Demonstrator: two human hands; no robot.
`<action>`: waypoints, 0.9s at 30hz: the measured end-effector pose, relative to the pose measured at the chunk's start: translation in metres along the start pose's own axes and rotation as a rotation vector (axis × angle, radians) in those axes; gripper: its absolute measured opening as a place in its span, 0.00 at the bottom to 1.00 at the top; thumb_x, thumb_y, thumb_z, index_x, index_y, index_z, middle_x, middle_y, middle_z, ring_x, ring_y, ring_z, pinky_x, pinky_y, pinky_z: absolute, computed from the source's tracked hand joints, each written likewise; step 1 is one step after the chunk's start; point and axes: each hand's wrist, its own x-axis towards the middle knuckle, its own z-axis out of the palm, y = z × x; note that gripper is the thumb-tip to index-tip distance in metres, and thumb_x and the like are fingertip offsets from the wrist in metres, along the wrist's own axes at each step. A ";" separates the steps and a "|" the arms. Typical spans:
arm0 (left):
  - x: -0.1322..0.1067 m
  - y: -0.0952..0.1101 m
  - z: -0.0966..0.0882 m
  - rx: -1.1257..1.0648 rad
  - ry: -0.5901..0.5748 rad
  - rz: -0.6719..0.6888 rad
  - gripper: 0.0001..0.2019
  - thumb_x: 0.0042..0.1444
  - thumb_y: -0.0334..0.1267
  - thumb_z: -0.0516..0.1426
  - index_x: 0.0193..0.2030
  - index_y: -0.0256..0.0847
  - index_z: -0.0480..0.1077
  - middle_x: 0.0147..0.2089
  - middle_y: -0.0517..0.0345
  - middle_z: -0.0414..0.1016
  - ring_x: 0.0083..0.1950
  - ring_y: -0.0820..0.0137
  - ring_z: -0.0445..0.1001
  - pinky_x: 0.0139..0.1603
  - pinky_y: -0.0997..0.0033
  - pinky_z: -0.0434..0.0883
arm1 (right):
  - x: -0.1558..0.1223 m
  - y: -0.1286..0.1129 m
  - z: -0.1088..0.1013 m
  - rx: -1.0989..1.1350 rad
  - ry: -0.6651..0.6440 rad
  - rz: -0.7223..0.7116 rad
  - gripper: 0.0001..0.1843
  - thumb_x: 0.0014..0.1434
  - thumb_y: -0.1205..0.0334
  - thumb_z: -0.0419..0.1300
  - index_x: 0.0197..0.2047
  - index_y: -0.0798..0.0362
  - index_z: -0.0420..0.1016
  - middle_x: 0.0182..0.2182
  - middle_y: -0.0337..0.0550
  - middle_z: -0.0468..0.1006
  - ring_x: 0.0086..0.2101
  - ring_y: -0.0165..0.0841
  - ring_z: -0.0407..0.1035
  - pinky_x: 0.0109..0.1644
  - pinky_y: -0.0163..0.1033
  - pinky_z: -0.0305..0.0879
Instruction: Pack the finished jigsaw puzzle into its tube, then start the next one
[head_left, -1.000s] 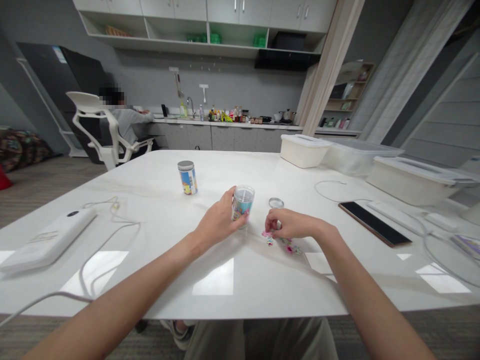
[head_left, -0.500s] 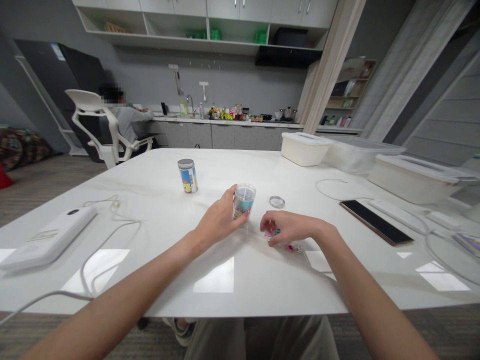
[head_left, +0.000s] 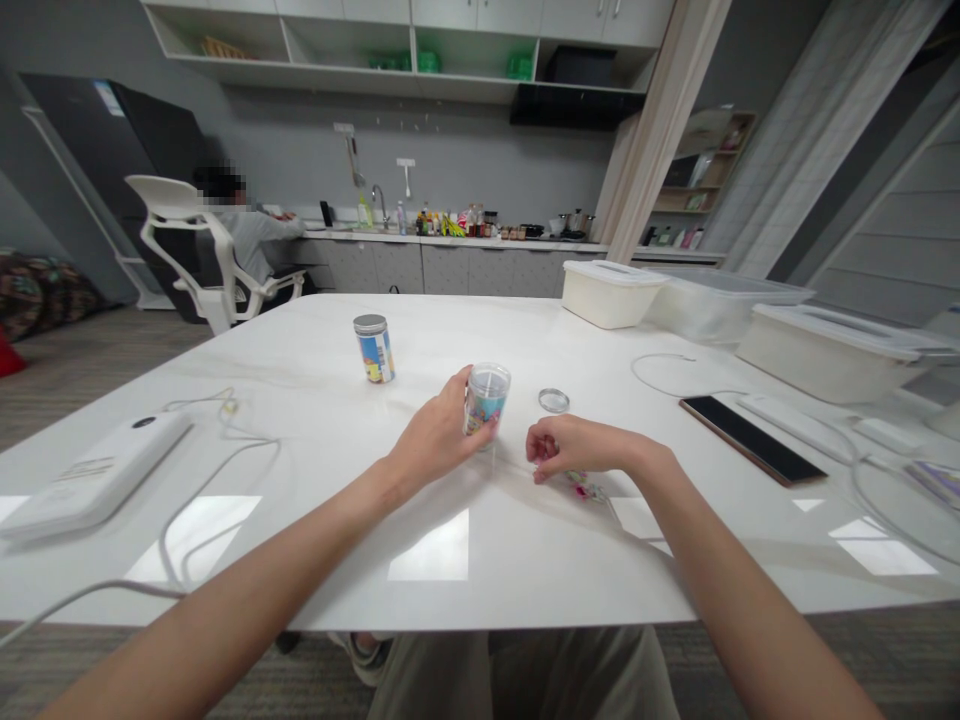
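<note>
My left hand (head_left: pixel 439 425) is wrapped around a clear jar (head_left: pixel 487 400) with a colourful printed label. The jar has no lid on and is held nearly upright at the middle of the table. My right hand (head_left: pixel 566 447) is closed just right of the jar, with thumb and fingers pinched together; what they hold, if anything, is hidden. Small colourful pieces (head_left: pixel 583 489), pink, green and white, lie under and beside that hand, too small to name. A silvery round lid (head_left: pixel 554 400) rests flat behind my right hand.
A second, lidded jar (head_left: pixel 374 348) stands at back left. A white box-shaped device (head_left: pixel 97 475) and cables (head_left: pixel 225 450) lie at left. On the right are a dark phone (head_left: pixel 750 440) and lidded plastic bins (head_left: pixel 611 295). Beyond the table, a person sits in a white chair (head_left: pixel 176 230).
My right hand has lifted slightly off the colourful pieces and its fingers have closed more. My left hand and the jar have stayed nearly in place.
</note>
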 end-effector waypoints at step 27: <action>0.000 0.001 -0.001 -0.014 -0.005 -0.004 0.32 0.57 0.43 0.57 0.65 0.39 0.50 0.58 0.43 0.68 0.56 0.56 0.72 0.52 0.57 0.72 | -0.003 -0.011 -0.002 0.075 0.005 -0.040 0.08 0.50 0.58 0.64 0.29 0.52 0.72 0.25 0.37 0.75 0.27 0.29 0.66 0.30 0.34 0.60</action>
